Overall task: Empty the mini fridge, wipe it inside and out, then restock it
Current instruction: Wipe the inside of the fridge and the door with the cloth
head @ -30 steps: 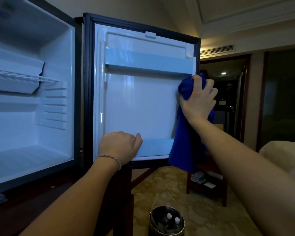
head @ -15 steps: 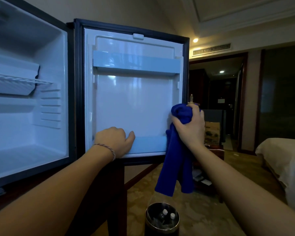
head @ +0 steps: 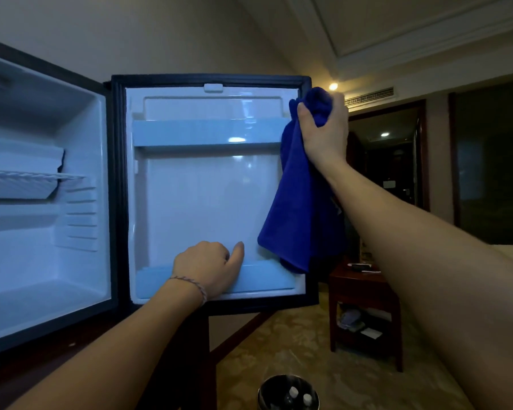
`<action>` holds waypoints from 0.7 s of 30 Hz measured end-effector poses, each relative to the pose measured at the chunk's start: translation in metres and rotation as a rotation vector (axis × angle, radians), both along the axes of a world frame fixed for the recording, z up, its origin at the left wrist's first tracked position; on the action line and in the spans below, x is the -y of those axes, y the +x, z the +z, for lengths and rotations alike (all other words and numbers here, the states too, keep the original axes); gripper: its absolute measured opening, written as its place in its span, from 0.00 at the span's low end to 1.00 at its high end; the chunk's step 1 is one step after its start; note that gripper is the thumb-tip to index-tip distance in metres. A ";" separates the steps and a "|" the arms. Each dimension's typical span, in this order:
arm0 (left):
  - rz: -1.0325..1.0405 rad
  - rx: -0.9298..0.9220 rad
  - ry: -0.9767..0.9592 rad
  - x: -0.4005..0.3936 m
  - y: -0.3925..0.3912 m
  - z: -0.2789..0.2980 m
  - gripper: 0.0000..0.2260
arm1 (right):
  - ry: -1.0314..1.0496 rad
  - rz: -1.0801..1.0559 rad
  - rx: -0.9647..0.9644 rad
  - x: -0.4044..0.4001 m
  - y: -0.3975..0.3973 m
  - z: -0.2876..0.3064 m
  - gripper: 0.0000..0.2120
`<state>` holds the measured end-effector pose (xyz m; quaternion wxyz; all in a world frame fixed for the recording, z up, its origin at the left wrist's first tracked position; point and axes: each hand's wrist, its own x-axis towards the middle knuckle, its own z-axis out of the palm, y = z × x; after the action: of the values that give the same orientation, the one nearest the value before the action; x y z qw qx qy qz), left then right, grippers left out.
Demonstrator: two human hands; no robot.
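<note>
The right hand (head: 325, 128) is raised at the top right corner of the open fridge door (head: 211, 199), fingers and thumb clenched round a bunched blue cloth (head: 301, 208); the rest of the cloth hangs loose below the fist and drapes over the door's right edge, covering that edge down to just above the lower door shelf (head: 261, 278). The left hand (head: 209, 266) rests on that lower shelf, fingers curled over its front lip and thumb pointing up against the white inner panel; a thin braided bracelet (head: 190, 284) circles the wrist. Above, the upper door shelf (head: 208, 133) spans the panel. To the left, the mini fridge (head: 45, 253) stands open with a wire rack (head: 30, 175) partway up its white cavity. Beyond the door, to the right, a dark wooden side table (head: 365, 294) carries small items on its top and lower shelf, too dim to identify. At the bottom edge, a round dark bucket (head: 288, 393) on the patterned floor holds two white-capped bottles (head: 293, 391).
</note>
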<state>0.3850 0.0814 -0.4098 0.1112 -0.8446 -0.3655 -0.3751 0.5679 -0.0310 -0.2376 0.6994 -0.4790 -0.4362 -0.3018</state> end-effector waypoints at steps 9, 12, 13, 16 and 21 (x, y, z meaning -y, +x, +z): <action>0.085 0.084 0.093 0.005 0.003 -0.018 0.28 | -0.044 -0.028 0.000 -0.001 -0.016 -0.082 0.14; 0.080 0.071 0.099 0.004 0.002 -0.020 0.28 | -0.071 -0.015 -0.035 0.000 -0.019 -0.145 0.13; 0.083 0.074 0.105 0.003 0.002 -0.021 0.28 | -0.080 0.002 -0.052 0.000 -0.019 -0.171 0.13; 0.115 0.058 0.120 0.003 0.006 -0.021 0.29 | -0.109 0.041 -0.128 0.003 -0.019 -0.245 0.09; 0.143 0.050 0.107 0.001 0.009 -0.021 0.29 | -0.115 0.080 -0.191 0.003 -0.025 -0.286 0.03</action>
<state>0.3937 0.0801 -0.4312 0.1733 -0.7995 -0.4069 -0.4064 0.5427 -0.0343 -0.5234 0.7205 -0.5272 -0.4031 -0.2010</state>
